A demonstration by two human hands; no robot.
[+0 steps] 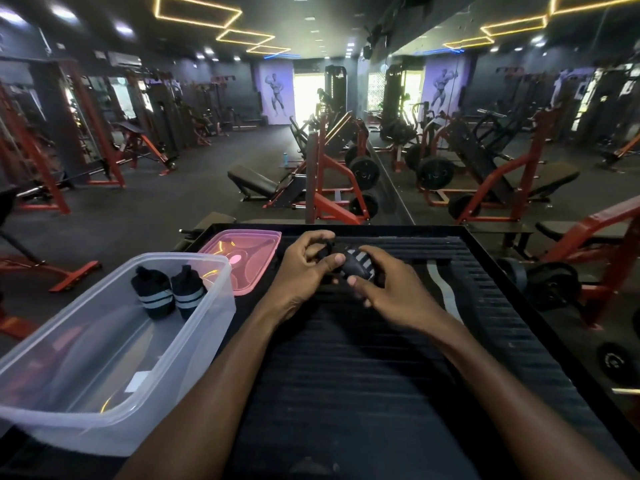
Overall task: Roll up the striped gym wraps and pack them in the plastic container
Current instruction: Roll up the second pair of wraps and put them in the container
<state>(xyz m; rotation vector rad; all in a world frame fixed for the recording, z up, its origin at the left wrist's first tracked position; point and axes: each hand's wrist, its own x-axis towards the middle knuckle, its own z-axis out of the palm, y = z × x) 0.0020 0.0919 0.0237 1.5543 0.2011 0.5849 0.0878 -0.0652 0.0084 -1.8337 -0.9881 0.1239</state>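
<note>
Item 1: black fabric gym wrap with pale grey stripes (356, 266), partly rolled into a tight bundle, held between both hands above the black ribbed mat surface (346, 358). A loose tail of the same wrap (441, 282), showing a pale stripe, trails over the mat to the right of the right hand.

Item 2: left hand (304, 268), fingers curled, thumb pressed against the near left side of the roll; the upper fingers pinch a dark end of the wrap.

Item 3: right hand (388, 282), fingers curled round the right side of the roll, gripping it.

Item 4: clear rectangular plastic container (194, 327), lidless, standing to the left of the left forearm, nearer the person than the hands.

Item 5: two rolled black gym wraps with pale stripes, the first (152, 292) and the second (188, 292), upright side by side and touching in the far end of the container, left of the left hand.

Item 6: translucent pink plastic lid (242, 258), lying flat just left of the left hand, partly behind the container's far corner.

Item 7: red-framed gym machines (332, 188) and black weight plates (363, 173), well beyond the hands.
</note>
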